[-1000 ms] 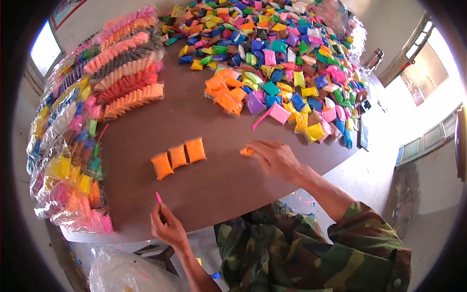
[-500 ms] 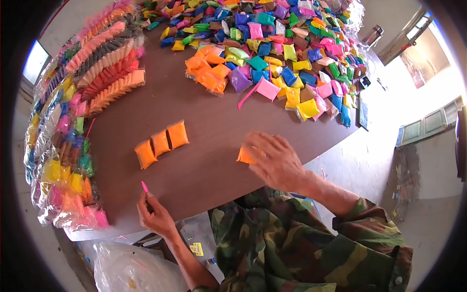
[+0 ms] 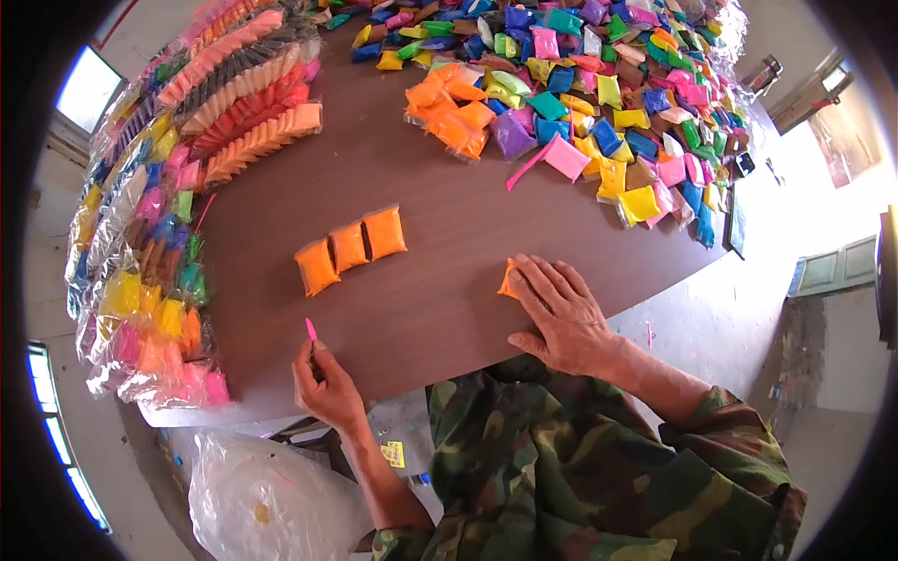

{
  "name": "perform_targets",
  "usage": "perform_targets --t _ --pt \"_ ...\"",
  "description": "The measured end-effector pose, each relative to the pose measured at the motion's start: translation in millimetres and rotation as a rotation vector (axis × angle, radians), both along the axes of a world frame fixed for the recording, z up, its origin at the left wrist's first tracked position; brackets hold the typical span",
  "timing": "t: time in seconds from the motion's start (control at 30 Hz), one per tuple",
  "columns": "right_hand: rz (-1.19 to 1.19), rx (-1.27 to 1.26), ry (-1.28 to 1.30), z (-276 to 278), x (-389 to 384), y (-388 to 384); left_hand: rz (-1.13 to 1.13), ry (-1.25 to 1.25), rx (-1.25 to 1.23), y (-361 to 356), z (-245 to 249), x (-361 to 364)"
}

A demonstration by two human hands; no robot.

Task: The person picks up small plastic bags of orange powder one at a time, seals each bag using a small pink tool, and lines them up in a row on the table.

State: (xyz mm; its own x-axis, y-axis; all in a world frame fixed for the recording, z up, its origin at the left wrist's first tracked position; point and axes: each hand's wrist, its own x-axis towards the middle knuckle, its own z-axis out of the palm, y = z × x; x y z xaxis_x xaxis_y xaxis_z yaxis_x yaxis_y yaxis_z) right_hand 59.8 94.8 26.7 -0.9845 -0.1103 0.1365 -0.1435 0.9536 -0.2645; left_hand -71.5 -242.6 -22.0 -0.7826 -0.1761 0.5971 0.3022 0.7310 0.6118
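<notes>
My left hand (image 3: 327, 381) is closed above the table's near edge, pinching a slim pink plastic stick (image 3: 311, 329) that points upward. At the right, my right hand (image 3: 566, 323) lies flat with its fingers stretched over an orange packet (image 3: 507, 280), which looks like soft modelling clay in clear film. Most of that packet is hidden beneath the fingers. Between and beyond my hands, three more orange packets sit in a slanting row: a left one (image 3: 317, 268), a middle one (image 3: 349, 246) and a right one (image 3: 384, 232).
A big heap of mixed-colour packets (image 3: 613, 126) covers the far right of the brown table (image 3: 440, 309). An orange pile (image 3: 454, 112) lies at its near side. Rows of stacked packets (image 3: 257, 145) line the left. Below the edge is a clear plastic bag (image 3: 271, 496).
The view has shifted, so the table appears further right. My right hand has settled flat over the orange packet, covering more of it. My left hand still holds the pink stick.
</notes>
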Motion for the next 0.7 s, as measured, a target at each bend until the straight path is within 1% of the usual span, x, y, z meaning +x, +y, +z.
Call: perform_targets --t 0.2,0.3,0.4,0.5,0.6,0.7 --pt "-0.022 0.024 0.051 1 2 -5 0.011 -0.102 0.025 0 4 3" --pt "-0.037 -0.052 0.058 2 2 -5 -0.012 -0.072 0.014 -1 3 2" --pt "-0.078 -0.119 0.119 0 3 -2 -0.045 0.001 -0.029 -3 3 0" --pt "-0.076 -0.146 0.129 9 8 3 -0.068 -0.008 0.005 -4 5 2" --pt "-0.060 -0.135 0.152 3 17 6 -0.113 -0.156 0.043 12 19 20" --pt "-0.064 -0.192 0.253 -1 13 5 -0.285 -0.264 0.080 53 24 44"
